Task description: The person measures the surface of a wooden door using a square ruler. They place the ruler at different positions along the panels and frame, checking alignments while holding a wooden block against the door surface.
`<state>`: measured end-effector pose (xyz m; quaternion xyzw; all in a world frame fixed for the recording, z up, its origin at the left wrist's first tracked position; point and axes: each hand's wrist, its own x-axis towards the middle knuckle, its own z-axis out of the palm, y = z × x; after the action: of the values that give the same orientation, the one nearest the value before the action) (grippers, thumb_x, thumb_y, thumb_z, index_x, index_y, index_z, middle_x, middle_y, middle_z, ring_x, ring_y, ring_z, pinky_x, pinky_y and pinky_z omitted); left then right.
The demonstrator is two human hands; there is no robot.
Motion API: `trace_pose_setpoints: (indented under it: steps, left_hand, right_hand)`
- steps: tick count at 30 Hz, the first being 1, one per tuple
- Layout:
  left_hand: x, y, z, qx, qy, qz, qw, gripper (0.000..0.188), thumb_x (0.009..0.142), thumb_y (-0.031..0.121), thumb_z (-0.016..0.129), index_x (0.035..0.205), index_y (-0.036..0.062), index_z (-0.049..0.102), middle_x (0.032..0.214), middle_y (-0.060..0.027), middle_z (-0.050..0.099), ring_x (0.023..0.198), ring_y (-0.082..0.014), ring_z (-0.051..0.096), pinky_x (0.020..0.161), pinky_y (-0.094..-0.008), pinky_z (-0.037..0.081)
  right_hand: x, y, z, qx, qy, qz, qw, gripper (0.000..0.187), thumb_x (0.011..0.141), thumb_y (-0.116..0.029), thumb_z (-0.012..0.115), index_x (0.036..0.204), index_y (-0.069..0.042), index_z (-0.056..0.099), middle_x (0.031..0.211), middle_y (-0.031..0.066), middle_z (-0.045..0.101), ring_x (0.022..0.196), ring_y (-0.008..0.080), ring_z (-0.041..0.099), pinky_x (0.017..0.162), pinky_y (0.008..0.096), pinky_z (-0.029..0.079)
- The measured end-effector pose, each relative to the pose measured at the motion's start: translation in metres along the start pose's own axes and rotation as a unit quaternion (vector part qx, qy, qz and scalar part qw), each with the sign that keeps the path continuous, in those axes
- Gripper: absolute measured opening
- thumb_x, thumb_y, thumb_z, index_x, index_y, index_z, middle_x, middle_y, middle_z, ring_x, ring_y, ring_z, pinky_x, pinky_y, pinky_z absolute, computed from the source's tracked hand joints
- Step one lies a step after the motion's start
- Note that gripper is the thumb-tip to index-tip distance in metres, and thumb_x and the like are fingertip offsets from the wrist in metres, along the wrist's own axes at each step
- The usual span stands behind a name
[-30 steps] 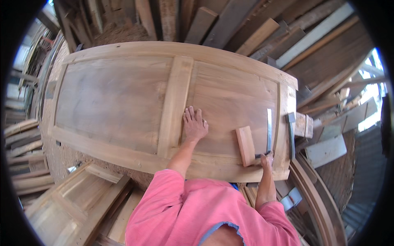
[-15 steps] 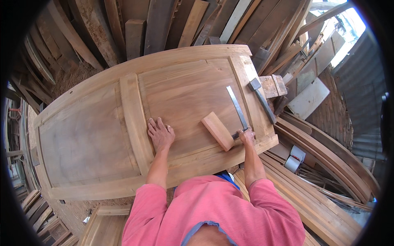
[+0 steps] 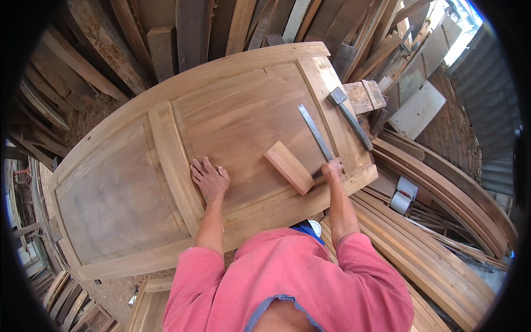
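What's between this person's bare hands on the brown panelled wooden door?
In the head view, from left hand to right hand: bare panel, a reddish-brown rectangular wooden block, then the short dark arm of a silver-bladed metal square.

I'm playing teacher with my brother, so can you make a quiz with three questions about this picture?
1. True or false: the hammer lies on the door.
2. Where is the left hand?
A) Palm down on the door
B) Around the hammer's handle
C) Up on a shoulder
3. Fill in: the metal square is held by the ____ hand.

Key:
1. True
2. A
3. Right: the right hand
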<state>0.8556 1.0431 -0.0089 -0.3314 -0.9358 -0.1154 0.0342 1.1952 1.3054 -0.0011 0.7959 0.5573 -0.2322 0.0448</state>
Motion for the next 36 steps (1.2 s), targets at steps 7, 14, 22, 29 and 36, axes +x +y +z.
trace_pose_setpoints:
  steps: [7, 14, 22, 29, 36]
  left_hand:
    - [0.002, 0.003, -0.003, -0.025, 0.000, 0.008, 1.000, 0.069, 0.090, 0.028, 0.062, 0.148, 0.0005, 0.036, 0.154, -0.0361, 0.032, 0.142, -0.0560, 0.031, 0.114, -0.0637, 0.028]
    - [-0.001, 0.000, -0.005, -0.028, -0.011, 0.001, 1.000, 0.069, 0.091, 0.029, 0.061, 0.148, 0.0003, 0.035, 0.156, -0.0347, 0.030, 0.143, -0.0554, 0.028, 0.116, -0.0630, 0.027]
    - [-0.004, -0.002, 0.006, -0.014, -0.003, -0.005, 1.000, 0.070, 0.090, 0.030, 0.062, 0.148, 0.0022, 0.035, 0.156, -0.0337, 0.030, 0.145, -0.0538, 0.027, 0.116, -0.0628, 0.025]
    - [-0.003, -0.006, 0.005, 0.010, 0.040, 0.011, 0.999, 0.069, 0.089, 0.030, 0.062, 0.146, -0.0004, 0.037, 0.152, -0.0372, 0.034, 0.141, -0.0571, 0.032, 0.113, -0.0658, 0.029]
    - [-0.003, -0.019, 0.010, -0.004, -0.003, -0.007, 1.000, 0.070, 0.092, 0.033, 0.058, 0.149, -0.0012, 0.037, 0.156, -0.0384, 0.028, 0.146, -0.0576, 0.024, 0.119, -0.0655, 0.023]
  right_hand:
    - [0.015, 0.032, -0.011, 0.213, 0.060, -0.029, 0.975, 0.050, 0.084, -0.011, 0.067, 0.127, 0.008, 0.049, 0.106, 0.0254, 0.065, 0.090, 0.0303, 0.069, 0.078, 0.0427, 0.057]
    - [-0.051, 0.000, 0.004, 0.234, -0.249, -0.151, 0.928, 0.082, 0.080, -0.039, 0.081, 0.141, 0.006, 0.050, 0.114, 0.0196, 0.069, 0.103, 0.0318, 0.066, 0.088, 0.0441, 0.054]
    - [-0.135, -0.040, -0.009, -0.184, -0.144, -0.270, 0.934, 0.119, 0.072, -0.049, 0.088, 0.158, 0.000, 0.023, 0.138, 0.0347, 0.049, 0.126, 0.0497, 0.054, 0.105, 0.0527, 0.048]
    - [-0.127, -0.038, 0.005, -0.143, -0.119, -0.279, 0.942, 0.083, 0.070, -0.036, 0.083, 0.132, 0.005, 0.047, 0.133, 0.0336, 0.054, 0.118, 0.0477, 0.061, 0.098, 0.0530, 0.052]
    - [-0.119, -0.004, 0.003, -0.155, -0.100, -0.314, 0.931, 0.081, 0.064, -0.039, 0.089, 0.119, 0.010, 0.056, 0.114, 0.0327, 0.067, 0.110, 0.0466, 0.066, 0.092, 0.0504, 0.056]
